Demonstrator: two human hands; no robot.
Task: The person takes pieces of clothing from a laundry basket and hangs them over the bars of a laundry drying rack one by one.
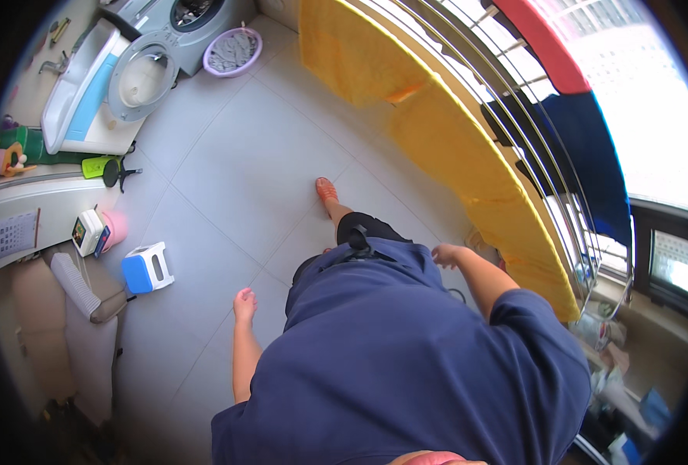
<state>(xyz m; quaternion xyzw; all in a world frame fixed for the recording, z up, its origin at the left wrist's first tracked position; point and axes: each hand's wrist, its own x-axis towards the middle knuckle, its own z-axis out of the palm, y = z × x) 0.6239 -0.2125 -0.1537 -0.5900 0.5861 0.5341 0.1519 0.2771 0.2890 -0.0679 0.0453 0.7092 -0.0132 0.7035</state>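
Note:
My left hand hangs at my side above the grey tiled floor, with loosely curled fingers and nothing seen in them. Near it, farther left, stands a blue and white plastic stool. My right hand is beside my hip, also without anything visible in it. A yellow cloth drapes down from a metal drying rack to its right. Ahead, a front-loading washing machine has its round door swung open. A lilac basin holding grey laundry sits on the floor beside it.
Left of the machine is a white washbasin with a tap. A green container, a pink bucket and a folded ironing-board-like item line the left side. Red and dark blue cloths hang by the window.

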